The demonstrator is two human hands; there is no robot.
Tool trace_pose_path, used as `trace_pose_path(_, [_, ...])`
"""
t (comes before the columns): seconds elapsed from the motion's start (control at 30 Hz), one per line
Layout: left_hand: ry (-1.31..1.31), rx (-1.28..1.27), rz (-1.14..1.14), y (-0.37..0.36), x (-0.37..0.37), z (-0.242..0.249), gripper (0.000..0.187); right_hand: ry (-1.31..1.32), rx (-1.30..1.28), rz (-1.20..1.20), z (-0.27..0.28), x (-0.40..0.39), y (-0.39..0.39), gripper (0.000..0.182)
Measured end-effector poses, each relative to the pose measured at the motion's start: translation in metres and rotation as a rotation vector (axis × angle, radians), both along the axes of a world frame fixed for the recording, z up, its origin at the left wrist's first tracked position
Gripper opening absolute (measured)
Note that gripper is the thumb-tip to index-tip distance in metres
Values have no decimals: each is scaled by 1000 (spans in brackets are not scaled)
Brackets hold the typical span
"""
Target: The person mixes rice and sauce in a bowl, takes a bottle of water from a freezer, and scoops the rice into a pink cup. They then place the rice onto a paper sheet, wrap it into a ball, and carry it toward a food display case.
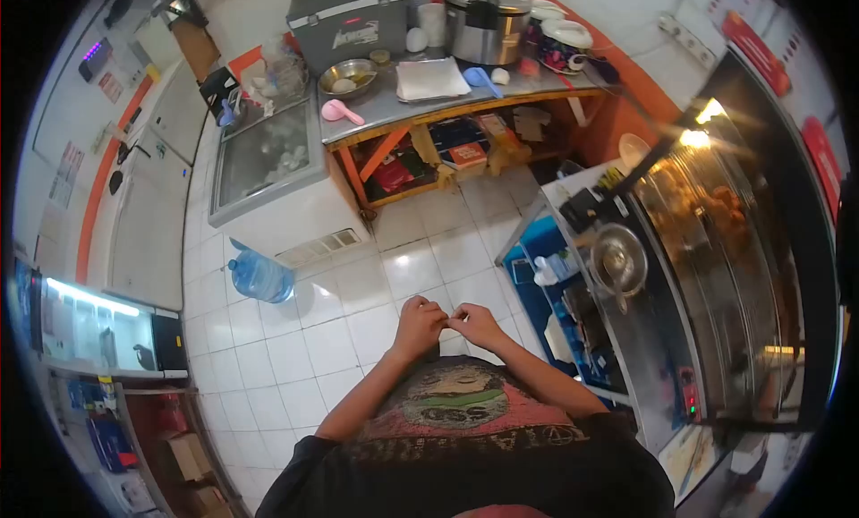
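In the head view, my left hand [420,327] and my right hand [476,326] meet in front of my body, above the tiled floor. Their fingertips come together at the middle. Both are closed, with the fingers bent in a pinch. Whatever lies between the fingertips, if anything, is too small to make out. Below the hands is the printed front of my dark T-shirt [465,406].
A blue water jug [260,276] stands on the floor by a glass-topped chest freezer [268,182]. Ahead, a metal counter [394,106] carries a rice cooker [488,26] and a grey cool box [351,26]. A lit food warmer [716,241] stands at right.
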State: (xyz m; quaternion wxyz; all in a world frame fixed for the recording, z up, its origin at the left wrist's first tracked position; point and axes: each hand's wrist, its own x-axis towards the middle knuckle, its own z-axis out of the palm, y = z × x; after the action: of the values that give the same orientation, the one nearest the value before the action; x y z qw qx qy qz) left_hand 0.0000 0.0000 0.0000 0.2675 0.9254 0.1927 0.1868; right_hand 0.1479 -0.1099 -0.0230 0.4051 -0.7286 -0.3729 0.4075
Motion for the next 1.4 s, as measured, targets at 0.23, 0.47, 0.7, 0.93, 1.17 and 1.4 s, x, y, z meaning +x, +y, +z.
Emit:
trace_pose_path(0.23, [-73,-118,-72,157,68,-27,10,-181,117,185,-7,78,152,18])
trace_pose_path(0.47, [-151,4,-197,312,135,-15,6,-321,-45,230,5,131,300,31])
trace_pose_path(0.7, [-273,45,-68,392,163,-2,9,-273,-21,143,13,159,401,29])
trace_pose_path(0.93, [-203,118,-23,440,191,-11,15,494,-281,-63,5,193,466,32])
trace_pose_path(1.17, [-304,100,114,491,264,36,7,889,-425,-200,-2,273,504,28])
trace_pose_path(1.4, [-317,-65,588,536,317,30,13,534,-257,224,46,372,543,25])
